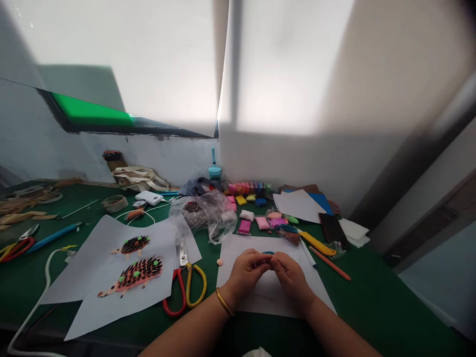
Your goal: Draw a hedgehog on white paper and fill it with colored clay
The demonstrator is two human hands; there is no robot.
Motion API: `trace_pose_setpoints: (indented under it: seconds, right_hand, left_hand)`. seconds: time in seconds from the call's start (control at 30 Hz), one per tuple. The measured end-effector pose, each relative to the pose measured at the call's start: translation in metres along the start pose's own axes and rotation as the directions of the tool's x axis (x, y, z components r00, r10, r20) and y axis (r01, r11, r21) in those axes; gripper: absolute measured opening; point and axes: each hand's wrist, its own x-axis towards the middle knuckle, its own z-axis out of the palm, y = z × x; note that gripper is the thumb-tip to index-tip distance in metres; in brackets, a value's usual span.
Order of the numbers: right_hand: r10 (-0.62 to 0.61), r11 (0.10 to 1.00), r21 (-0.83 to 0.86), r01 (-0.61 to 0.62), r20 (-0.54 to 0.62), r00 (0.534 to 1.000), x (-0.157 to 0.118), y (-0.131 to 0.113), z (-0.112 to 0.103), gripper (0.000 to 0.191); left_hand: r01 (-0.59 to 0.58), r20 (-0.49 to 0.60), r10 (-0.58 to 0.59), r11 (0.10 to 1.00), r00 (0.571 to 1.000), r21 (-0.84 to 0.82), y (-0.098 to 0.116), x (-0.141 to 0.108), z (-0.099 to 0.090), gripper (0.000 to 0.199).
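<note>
My left hand (pixel 246 272) and my right hand (pixel 292 277) meet over a white sheet of paper (pixel 260 305), fingertips pinched together. Between them shows a small blue-green piece of modelling clay (pixel 268 253), mostly hidden by the fingers. A small peach lump (pixel 219 262) lies near the sheet's left edge. Left of my hands are scissors (pixel 186 282) with one red and one yellow handle. Two hedgehog figures (pixel 139 272) with dark spines and green dots lie on papers farther left. Beyond the sheet are several colourful clay packets (pixel 244 227).
A yellow-handled cutter (pixel 317 243), an orange stick (pixel 330 264) and a dark phone (pixel 333 230) lie at the right. Crumpled clear plastic (pixel 208 213) sits behind the scissors. A white cable (pixel 46 277) runs along the left. Large white sheets (pixel 282 64) hang in front.
</note>
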Motion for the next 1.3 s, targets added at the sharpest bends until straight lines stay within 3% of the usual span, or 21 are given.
trace_pose_setpoints:
  seconds: [0.1,0.2,0.33,0.43,0.5,0.6,0.67,0.83,1.0,1.1,1.17,1.3]
  right_hand:
    - [-0.010,1.000,0.019,0.010,-0.006,1.000,-0.001,-0.002,0.000,0.036]
    - [-0.003,0.999,0.035,0.003,-0.010,1.000,-0.002,-0.001,0.000,0.032]
    - [0.075,0.997,0.013,-0.074,-0.134,0.988,-0.002,0.005,-0.004,0.031]
    - [0.214,0.976,0.004,-0.219,-0.240,0.947,0.001,0.015,-0.012,0.035]
    - [0.325,0.943,0.026,-0.332,-0.296,0.898,0.004,0.023,-0.018,0.039]
    - [0.468,0.882,0.100,-0.461,-0.315,0.826,0.008,0.035,-0.023,0.044]
    - [0.517,0.856,0.135,-0.500,-0.279,0.810,0.009,0.041,-0.023,0.047]
    - [0.504,0.863,0.182,-0.472,-0.217,0.836,0.010,0.047,-0.014,0.048]
    - [0.497,0.861,0.240,-0.449,-0.204,0.843,0.010,0.054,-0.009,0.050]
    - [0.486,0.867,0.233,-0.441,-0.201,0.850,0.010,0.053,-0.010,0.049]
    - [0.437,0.897,0.177,-0.405,-0.210,0.875,0.010,0.048,-0.010,0.046]
    - [0.217,0.974,-0.019,-0.226,-0.209,0.954,0.006,0.030,-0.008,0.035]
  left_hand:
    - [0.011,-0.036,-0.012,1.000,0.999,-0.013,0.001,0.000,-0.001,0.016]
    - [0.108,-0.074,-0.119,0.984,0.990,-0.144,-0.004,-0.001,0.001,0.015]
    - [0.129,-0.166,-0.171,0.963,0.971,-0.238,-0.013,0.002,0.001,0.019]
    - [0.088,-0.242,-0.154,0.961,0.958,-0.262,-0.017,0.007,-0.005,0.033]
    - [0.088,-0.265,-0.154,0.965,0.952,-0.246,-0.019,0.009,-0.011,0.031]
    - [0.158,-0.262,-0.257,0.925,0.930,-0.346,-0.020,0.011,-0.018,0.032]
    - [0.190,-0.246,-0.324,0.875,0.914,-0.445,-0.020,0.011,-0.019,0.035]
    - [0.223,-0.222,-0.395,0.808,0.891,-0.545,-0.017,0.013,-0.015,0.036]
    - [0.207,-0.218,-0.365,0.827,0.905,-0.523,-0.017,0.014,-0.014,0.034]
    - [0.230,-0.160,-0.371,0.805,0.915,-0.547,-0.019,0.013,-0.013,0.032]
    - [0.251,-0.116,-0.371,0.796,0.921,-0.551,-0.019,0.013,-0.011,0.035]
    - [0.300,-0.053,-0.398,0.767,0.916,-0.567,-0.016,0.013,-0.007,0.043]
